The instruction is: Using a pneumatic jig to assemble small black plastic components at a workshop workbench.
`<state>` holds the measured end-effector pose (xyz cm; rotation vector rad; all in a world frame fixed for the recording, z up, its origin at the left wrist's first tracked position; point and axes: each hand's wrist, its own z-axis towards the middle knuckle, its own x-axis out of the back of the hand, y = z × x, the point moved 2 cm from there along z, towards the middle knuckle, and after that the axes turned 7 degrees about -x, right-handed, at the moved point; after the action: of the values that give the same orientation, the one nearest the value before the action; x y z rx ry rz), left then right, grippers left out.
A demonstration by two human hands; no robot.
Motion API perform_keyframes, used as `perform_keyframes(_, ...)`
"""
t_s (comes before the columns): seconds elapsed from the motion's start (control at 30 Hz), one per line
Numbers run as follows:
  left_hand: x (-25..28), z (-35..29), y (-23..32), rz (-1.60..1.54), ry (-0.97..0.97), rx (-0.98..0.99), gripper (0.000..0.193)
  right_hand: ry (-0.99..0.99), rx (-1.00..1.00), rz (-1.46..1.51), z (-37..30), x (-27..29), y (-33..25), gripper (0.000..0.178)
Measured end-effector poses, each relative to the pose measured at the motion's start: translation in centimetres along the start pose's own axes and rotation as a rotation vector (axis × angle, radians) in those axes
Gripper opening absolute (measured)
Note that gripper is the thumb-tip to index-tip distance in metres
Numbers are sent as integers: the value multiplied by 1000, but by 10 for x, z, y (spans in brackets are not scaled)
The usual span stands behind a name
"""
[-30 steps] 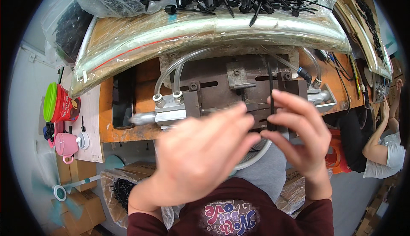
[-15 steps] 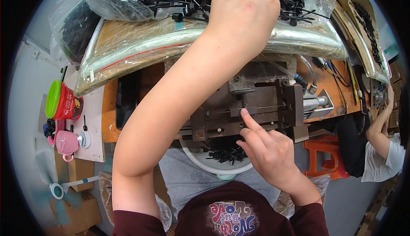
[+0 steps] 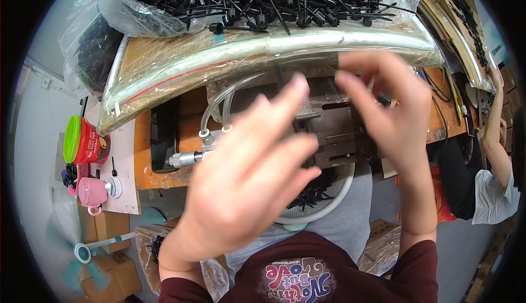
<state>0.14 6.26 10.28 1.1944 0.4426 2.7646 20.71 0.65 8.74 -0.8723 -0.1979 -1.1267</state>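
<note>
Over at my left a red can (image 3: 87,141) with a green lid stands on the side shelf. My left hand (image 3: 246,177) hovers blurred, fingers spread, a thin black rod (image 3: 280,78) at its fingertips. Below, a white bowl (image 3: 335,196) holds black parts. My right hand (image 3: 392,111) pinches; contents unclear. Above, clear bags (image 3: 164,12) brim with black pins.

One head-worn fisheye view, looking steeply down.

It faces the worktop (image 3: 148,166) from close above; both hands (image 3: 246,188) fill the centre, forearms entering from the lower edge, and straight edges bend toward the rim.
</note>
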Motion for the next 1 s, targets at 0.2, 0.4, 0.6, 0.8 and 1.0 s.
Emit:
perform_keyframes(0.2, -45, -48, 21, 23, -83, 17, 31, 111, 186, -386, 69, -26, 28, 20)
perform_keyframes(0.4, -77, -62, 19, 127, -98, 71, 28, -132, -103, -266, 87, -34, 22, 19)
perform_keyframes(0.6, -78, -55, 18, 200, -146, 111, 26, -133, 3, -181, 53, -17, 0, 15)
perform_keyframes(0.8, -77, -54, 17, 203, -174, 113, 25, -372, -391, 461, 9, 8, -5, 33)
perform_keyframes(1.0, -76, -57, 12, 191, -145, 37, 20, -391, -184, 256, -54, 16, -23, 29)
